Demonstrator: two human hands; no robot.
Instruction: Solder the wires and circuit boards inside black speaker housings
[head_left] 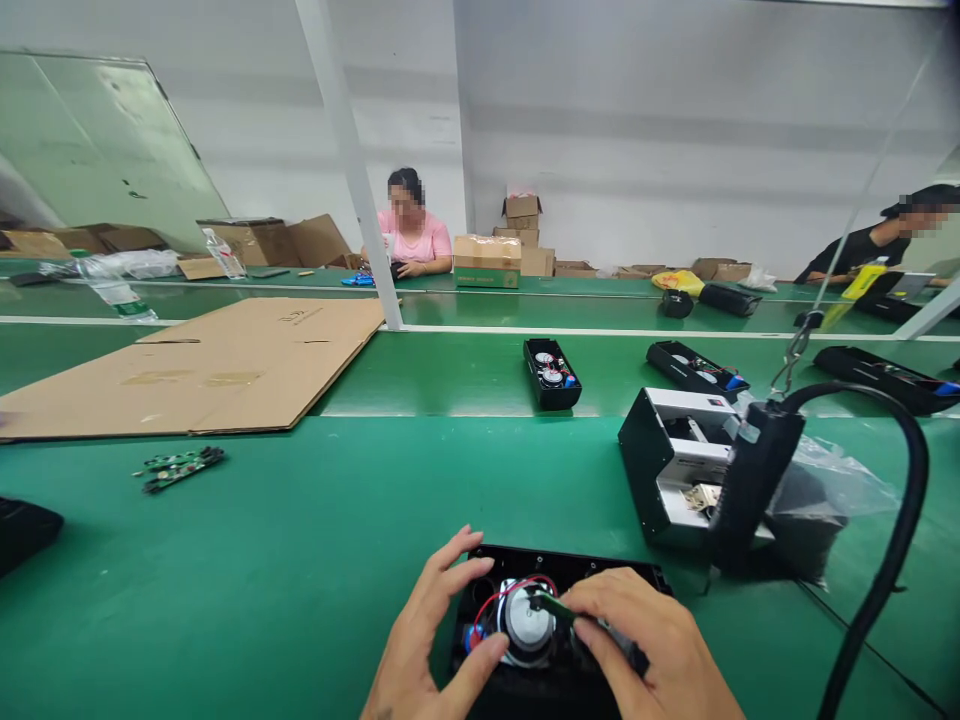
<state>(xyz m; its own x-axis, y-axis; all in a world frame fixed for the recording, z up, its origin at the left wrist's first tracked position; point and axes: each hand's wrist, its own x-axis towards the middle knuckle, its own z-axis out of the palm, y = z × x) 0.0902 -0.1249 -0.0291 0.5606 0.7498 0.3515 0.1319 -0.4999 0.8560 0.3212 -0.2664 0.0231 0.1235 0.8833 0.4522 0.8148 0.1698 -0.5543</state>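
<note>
A black speaker housing point(555, 690) lies on the green bench in front of me, its inside facing up. A round silver speaker driver point(527, 618) sits in it, with red wires and a small blue part point(475, 637) at its left. My left hand point(442, 630) grips the housing's left end, fingers curved over the rim and thumb beside the driver. Above the driver's right side, my right hand point(649, 635) pinches a narrow green circuit board point(553, 605) between thumb and fingers. The palm hides the housing's right part.
Several green circuit boards point(178, 468) lie left, near a flat cardboard sheet point(202, 360). At right, a black electric screwdriver point(754, 480) hangs before a black-and-white box point(645, 470). Other housings point(553, 375) stand farther back. Two people point(416, 235) work across the bench.
</note>
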